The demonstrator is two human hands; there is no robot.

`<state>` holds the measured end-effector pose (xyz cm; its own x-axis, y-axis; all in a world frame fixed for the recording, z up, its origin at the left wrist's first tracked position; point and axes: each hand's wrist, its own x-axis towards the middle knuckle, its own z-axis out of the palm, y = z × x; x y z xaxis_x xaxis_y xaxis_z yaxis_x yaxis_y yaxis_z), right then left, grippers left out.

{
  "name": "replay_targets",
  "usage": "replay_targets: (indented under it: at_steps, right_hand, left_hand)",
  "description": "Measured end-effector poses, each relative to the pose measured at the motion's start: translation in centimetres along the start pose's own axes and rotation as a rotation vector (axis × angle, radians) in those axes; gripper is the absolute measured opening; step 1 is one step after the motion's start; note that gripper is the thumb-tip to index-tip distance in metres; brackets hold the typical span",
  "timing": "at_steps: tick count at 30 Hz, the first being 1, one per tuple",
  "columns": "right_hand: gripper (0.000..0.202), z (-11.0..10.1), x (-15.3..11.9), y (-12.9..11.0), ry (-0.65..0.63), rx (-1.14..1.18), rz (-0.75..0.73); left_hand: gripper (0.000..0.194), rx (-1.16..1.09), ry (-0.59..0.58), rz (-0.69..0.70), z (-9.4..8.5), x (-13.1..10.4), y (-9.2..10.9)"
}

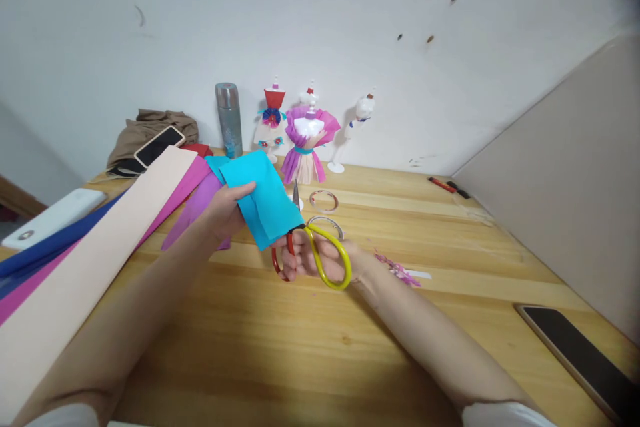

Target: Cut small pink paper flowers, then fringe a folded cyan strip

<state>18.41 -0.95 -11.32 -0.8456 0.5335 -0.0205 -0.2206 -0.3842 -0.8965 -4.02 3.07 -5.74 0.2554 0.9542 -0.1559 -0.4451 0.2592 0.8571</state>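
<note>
Folded turquoise crepe paper (265, 193) is pinched in my left hand (227, 213), its thumb lying on top and the other fingers underneath. My right hand (320, 255) holds a pair of scissors (327, 260) with one yellow and one red handle loop. The scissors are spread, and one pointed blade stands up past the paper's right edge. The other blade is hidden by the paper. Both hands are raised above the wooden table (280, 347), close together.
Long strips of cream paper (115, 227) and coloured paper lie on the left. Small dressed mannequins (307, 140) and a thermos (229, 120) stand by the wall. Tape rolls (324, 200), pink scraps (397, 268) and a phone (575, 353) are on the table.
</note>
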Motion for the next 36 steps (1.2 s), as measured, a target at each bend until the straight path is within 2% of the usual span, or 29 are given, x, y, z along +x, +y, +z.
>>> replay_targets:
  at_steps: [5, 9, 14, 17, 21, 24, 28, 32, 36]
  right_hand:
    - [0.065, -1.7, 0.5, 0.8, -0.103, 0.080, -0.074]
    - [0.081, -2.6, 0.7, 1.2, -0.149, 0.109, -0.049]
    - [0.082, -1.9, 0.5, 0.9, -0.023, 0.086, -0.050]
    - [0.078, -1.1, 0.4, 0.9, -0.027, 0.133, -0.077]
    - [0.077, -0.7, 0.4, 1.0, -0.044, 0.200, -0.064]
    - [0.076, -0.6, 0.3, 0.5, -0.063, 0.215, -0.085]
    - [0.064, -0.5, -0.6, -1.3, -0.066, 0.135, -0.117]
    - [0.061, -0.2, -1.9, -3.2, 0.001, -0.026, -0.028]
    - [0.063, -0.1, -2.0, -3.6, 0.040, 0.034, -0.020]
  left_hand:
    - [0.036, 0.005, -0.011, 0.013, 0.0, -0.1, 0.1]
    - [0.038, 0.020, -0.056, -0.002, 0.0, -0.3, 0.3]
    - [0.039, 0.019, -0.097, 0.052, 0.1, -0.5, 0.3]
    - [0.042, 0.012, -0.104, 0.083, 0.3, -0.3, 0.2]
    - [0.043, -0.008, -0.043, 0.123, 0.4, -0.1, 0.0]
    - [0.050, 0.009, 0.003, 0.125, 0.3, -0.1, 0.2]
    - [0.060, 0.015, -0.038, 0.129, 0.2, -0.3, 0.4]
    - [0.060, 0.001, -0.024, 0.131, 0.1, -0.3, 0.5]
    - [0.065, 0.030, -0.054, 0.128, 0.0, -0.4, 0.5]
